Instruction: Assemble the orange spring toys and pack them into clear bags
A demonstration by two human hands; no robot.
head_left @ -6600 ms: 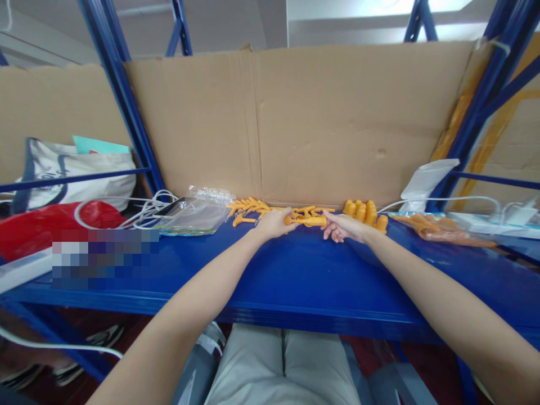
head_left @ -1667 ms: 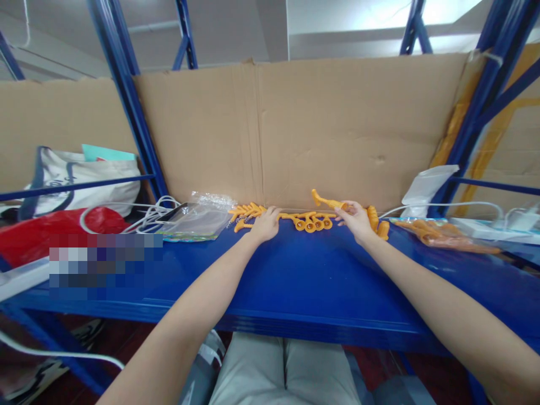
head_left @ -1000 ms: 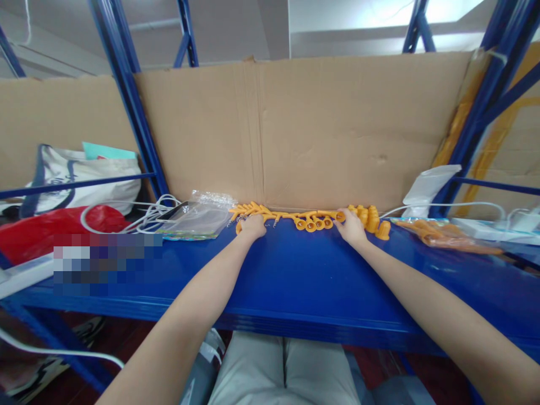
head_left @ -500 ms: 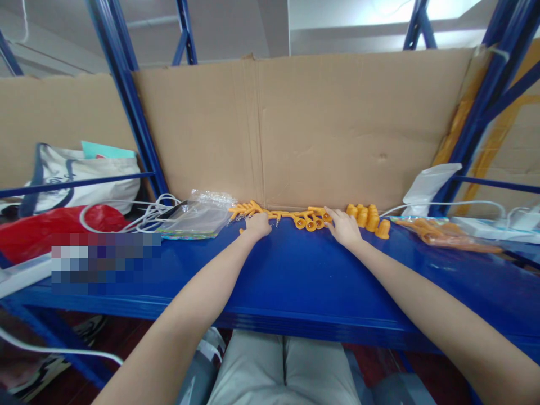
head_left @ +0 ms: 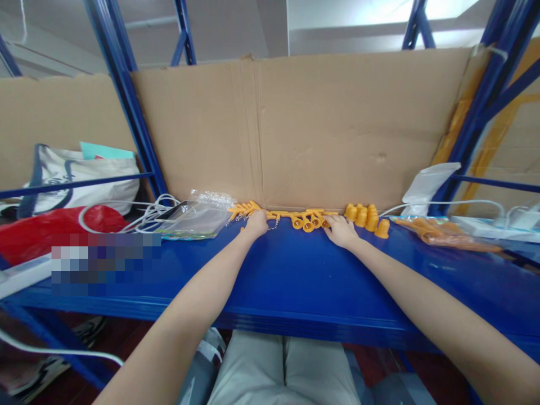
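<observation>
My left hand lies among orange rod-like pieces and small chains at the back of the blue shelf. Its fingers are curled closed; what they hold, if anything, is hidden. Farther right, my right hand has its fingers closed at an orange bell-shaped cup, which they partly cover. Several more orange cups lie between my hands, their open mouths facing me, along a row of orange rods. Right of my right hand, several orange cups stand mouth down in rows.
A clear plastic packet and white cables lie on the left, near a red bag. On the right is a plastic bag of orange parts. A cardboard panel closes off the back of the blue shelf.
My right hand has shifted slightly down, and its fingers now cover the rightmost cup more closely. The cups between my hands have moved a little left. My left hand has moved slightly left.
</observation>
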